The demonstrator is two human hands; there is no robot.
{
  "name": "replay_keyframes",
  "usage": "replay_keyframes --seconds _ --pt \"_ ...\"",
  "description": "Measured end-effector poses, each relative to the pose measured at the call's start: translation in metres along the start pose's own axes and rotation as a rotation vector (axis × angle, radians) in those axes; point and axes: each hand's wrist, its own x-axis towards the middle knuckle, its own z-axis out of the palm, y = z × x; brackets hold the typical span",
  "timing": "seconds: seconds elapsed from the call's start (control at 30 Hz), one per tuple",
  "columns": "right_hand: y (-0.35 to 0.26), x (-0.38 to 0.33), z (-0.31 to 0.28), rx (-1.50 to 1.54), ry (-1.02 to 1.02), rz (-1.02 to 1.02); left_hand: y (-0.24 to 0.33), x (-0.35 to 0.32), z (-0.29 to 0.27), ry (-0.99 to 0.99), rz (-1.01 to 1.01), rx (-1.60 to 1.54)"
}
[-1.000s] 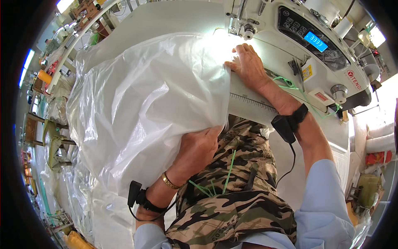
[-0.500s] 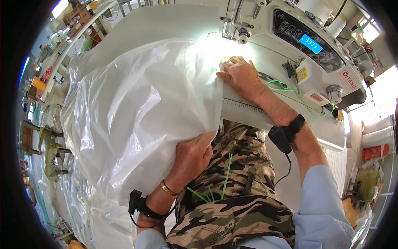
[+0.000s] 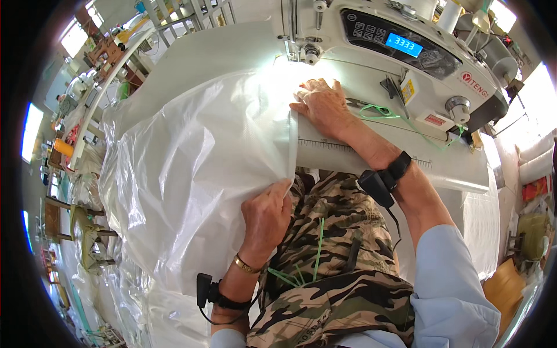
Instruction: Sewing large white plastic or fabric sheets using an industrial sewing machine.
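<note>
1. Cloth in a camouflage print (image 3: 348, 310) covers the person's lap; thin green strips (image 3: 318, 252) lie on it.
2. The left hand (image 3: 266, 216) pinches the near part of a glossy white sheet (image 3: 185, 162) between thumb and fingers, at its right edge.
3. The wrinkled sheet spreads over a pale worktop (image 3: 458, 164), left of both hands, its edge running away from the lap.
4. The right hand (image 3: 325, 107) rests farther along that edge, thumb touching it, fingers bent; I cannot tell whether it grips or only presses.
5. Just beyond stands a white sewing machine (image 3: 389, 62), where bright glare (image 3: 293, 72) hides the stitching point. From here, the step looks like guiding the edge there; the next move seems to call for a straight edge, light tension and fingers clear of the needle.
6. Farthest off, metal bars (image 3: 194, 13) stand behind the worktop.
</note>
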Motion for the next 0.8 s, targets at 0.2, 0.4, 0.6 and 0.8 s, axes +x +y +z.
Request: replay_keyframes --seconds 0.2,0.4,0.6,0.8 --pt "0.0 0.006 -0.003 -0.057 -0.097 0.075 0.002 0.006 0.002 -0.006 0.0 0.118" --pt "0.007 0.009 0.004 -0.017 -0.049 0.084 0.002 0.011 0.005 -0.012 0.023 0.185" --pt "0.011 0.005 0.005 0.021 -0.013 0.043 0.006 0.011 0.011 0.039 0.044 0.196" --pt "0.011 0.004 0.005 0.024 0.024 0.023 0.01 0.014 0.012 -0.034 0.054 0.22"
